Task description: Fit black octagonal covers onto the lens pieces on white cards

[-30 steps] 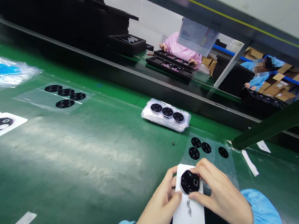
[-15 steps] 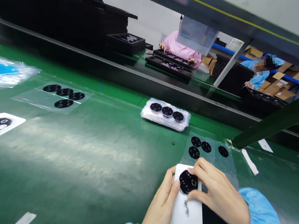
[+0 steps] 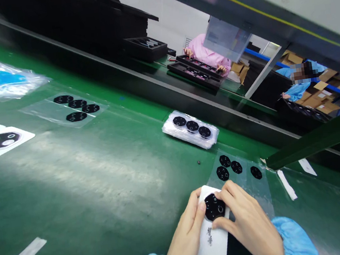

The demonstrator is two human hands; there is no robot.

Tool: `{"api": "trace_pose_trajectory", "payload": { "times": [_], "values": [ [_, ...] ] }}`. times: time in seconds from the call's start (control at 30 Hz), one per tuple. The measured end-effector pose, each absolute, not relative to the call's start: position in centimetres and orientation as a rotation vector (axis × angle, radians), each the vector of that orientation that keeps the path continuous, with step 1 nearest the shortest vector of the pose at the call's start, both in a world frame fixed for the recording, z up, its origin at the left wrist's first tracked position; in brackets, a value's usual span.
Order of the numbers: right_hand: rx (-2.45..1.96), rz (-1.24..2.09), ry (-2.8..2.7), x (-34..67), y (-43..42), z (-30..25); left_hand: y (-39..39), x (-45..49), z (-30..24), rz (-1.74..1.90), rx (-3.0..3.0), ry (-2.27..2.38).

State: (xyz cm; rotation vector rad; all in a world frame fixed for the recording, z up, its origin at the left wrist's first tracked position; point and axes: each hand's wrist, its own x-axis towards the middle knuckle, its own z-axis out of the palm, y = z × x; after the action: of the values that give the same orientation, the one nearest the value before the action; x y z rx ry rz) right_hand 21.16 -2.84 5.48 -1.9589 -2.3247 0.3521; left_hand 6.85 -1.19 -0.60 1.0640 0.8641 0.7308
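As the head view looks down over a green bench, two bare hands meet at its near side around a flat white rectangular panel with dark lettering. The left hand grips the panel's left edge, its thumb beside a black octagonal plate with small lens-like rings, set at the panel's far end. The right hand has its fingers narrow on that plate, thumb at the near edge and forefinger at the far right; whether they press or merely steady it, I cannot tell. Just beyond, on the right, a clear plastic sheet carries four black octagonal pieces, and farther off lies a clear-wrapped white stack showing three more. Uneven pressure could probably leave the plate crooked, and bare skin might smudge it. A tiny dark speck near the stack could, if picked up, scratch a surface.
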Motion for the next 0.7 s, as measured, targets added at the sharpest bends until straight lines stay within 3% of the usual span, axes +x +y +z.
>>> {"api": "trace_pose_trajectory", "payload": {
  "times": [0.7],
  "values": [
    [-1.897, 0.393, -2.289, 21.4, -2.34, 5.42, -0.84, 6.94, -0.48, 0.789, 1.06, 0.804]
  ]
}}
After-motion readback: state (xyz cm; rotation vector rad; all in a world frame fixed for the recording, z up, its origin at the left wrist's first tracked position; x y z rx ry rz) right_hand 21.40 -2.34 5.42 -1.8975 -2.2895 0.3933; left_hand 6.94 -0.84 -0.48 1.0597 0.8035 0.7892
